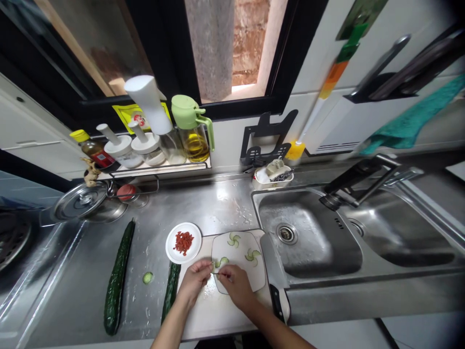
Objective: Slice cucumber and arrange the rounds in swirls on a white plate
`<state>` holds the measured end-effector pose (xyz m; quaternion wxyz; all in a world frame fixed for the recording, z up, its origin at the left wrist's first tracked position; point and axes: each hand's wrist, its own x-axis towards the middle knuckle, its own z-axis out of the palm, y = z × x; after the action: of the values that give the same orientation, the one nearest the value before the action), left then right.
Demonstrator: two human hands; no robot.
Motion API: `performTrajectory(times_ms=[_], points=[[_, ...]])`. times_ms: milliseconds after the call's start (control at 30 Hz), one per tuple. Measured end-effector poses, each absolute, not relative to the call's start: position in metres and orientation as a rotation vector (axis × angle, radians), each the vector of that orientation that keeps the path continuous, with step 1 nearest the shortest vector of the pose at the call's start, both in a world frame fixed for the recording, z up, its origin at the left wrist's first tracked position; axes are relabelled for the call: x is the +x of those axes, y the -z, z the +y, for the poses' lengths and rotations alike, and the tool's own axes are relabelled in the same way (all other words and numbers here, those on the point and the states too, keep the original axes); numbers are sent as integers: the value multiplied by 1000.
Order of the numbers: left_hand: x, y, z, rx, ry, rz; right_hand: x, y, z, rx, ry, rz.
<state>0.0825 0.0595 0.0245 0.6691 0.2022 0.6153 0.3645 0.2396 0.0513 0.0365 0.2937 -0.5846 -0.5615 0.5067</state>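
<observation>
Cucumber slice [213,267], one: pinched in left grip [198,275]; right grip [234,285] closed on thin strip [215,274], too small to identify.
Hazards: uneven pull could tear slice; low right grip could smear the pinwheel [252,256] beyond it on white plate [258,278].

Held piece [213,267] too small to tell; teal cloth [410,123] cut off right.

- Head-worn, looking forward and steeply down at the cutting board [218,322] from its near side.
- Near the board, well apart from the window [174,53] beyond it.
- Spans the lidded pot [83,202] left of the board and the sink [327,242] right of it.
</observation>
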Motion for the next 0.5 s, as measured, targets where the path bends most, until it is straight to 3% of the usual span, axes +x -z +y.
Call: performTrajectory(times_ms=[500], points=[[103,-18,82,1341,-735,1613,244,-13,66,-1706,-1331,-1197]])
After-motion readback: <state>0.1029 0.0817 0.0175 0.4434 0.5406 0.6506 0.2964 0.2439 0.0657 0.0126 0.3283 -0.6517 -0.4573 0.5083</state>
